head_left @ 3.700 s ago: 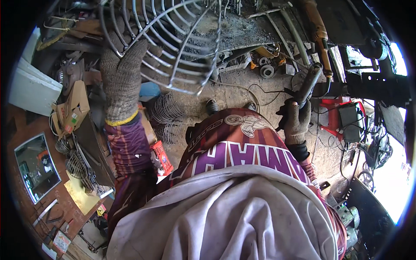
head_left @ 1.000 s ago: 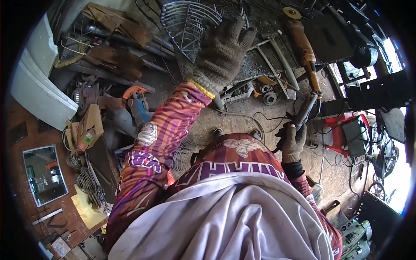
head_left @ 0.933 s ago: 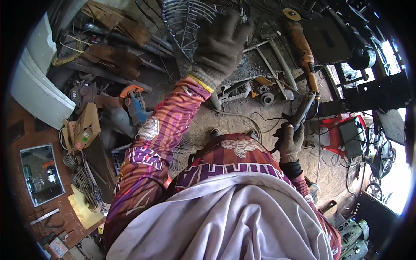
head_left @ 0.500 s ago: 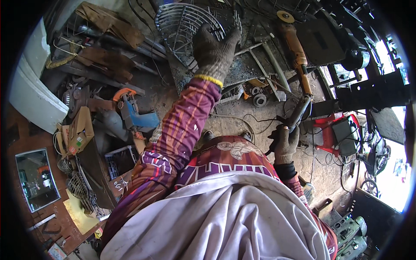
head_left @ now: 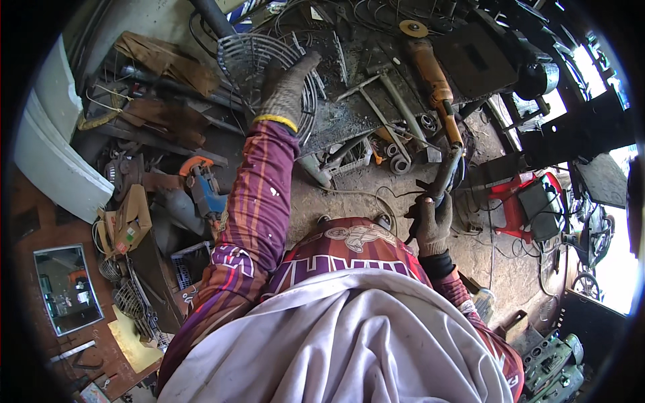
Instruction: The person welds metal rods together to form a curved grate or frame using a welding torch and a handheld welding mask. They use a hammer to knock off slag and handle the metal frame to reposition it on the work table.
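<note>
Left hand, gloved, reaching out over wire fan guard lying flat on cluttered workbench; fingers spread across the wires, palm down, pressing or grasping at the rim, not clear which. Right hand, gloved, closed around a dark rod-shaped tool, held low and near the body, tip pointing up toward the bench edge. Cannot tell what kind of tool.

Risks, as judged from this view:
- Guard resting on loose scrap and grit; likely to slide or rock under a one-handed press, since nothing visibly clamps it.
- Thin wires, open gaps; glove fingers could snag or slip through if the guard shifts.
- Orange angle grinder lying just right of the guard with disc exposed; loose metal bars between them. A sideways drag of the guard could knock these off the bench.
- Cables trailing on the ground near the feet, below the right hand; trip or tangle hazard with the tool in hand.
- Long reach with left arm fully extended, weak control at that stretch.
</note>
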`<state>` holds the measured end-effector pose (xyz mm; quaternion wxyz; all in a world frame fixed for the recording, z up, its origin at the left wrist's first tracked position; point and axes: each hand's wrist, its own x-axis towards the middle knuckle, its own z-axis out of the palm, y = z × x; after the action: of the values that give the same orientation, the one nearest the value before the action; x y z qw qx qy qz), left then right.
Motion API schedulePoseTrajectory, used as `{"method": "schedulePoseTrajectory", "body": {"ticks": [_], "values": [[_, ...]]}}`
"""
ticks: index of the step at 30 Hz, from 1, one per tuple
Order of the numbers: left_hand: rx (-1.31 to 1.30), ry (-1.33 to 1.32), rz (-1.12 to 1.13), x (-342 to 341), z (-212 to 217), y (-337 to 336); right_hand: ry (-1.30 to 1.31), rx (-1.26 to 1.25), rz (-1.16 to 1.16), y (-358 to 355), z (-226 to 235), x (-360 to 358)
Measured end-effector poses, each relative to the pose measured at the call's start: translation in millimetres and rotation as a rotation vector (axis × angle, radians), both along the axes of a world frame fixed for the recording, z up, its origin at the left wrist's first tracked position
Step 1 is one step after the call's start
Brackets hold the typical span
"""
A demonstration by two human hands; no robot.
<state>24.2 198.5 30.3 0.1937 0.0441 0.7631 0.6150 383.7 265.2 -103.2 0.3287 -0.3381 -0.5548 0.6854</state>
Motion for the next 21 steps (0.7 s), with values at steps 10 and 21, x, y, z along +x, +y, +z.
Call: {"method": "schedulePoseTrajectory", "body": {"ticks": [10,21], "values": [[-0.088,-0.120,-0.174,8.4,23.4,-4.2,0.009,0.040,0.044,19.0,-14.3,6.0],[-0.542,0.083,-0.193,55.9,42.8,13.5,0.020,0.006,0.100,34.4,-3.0,21.5]]}}
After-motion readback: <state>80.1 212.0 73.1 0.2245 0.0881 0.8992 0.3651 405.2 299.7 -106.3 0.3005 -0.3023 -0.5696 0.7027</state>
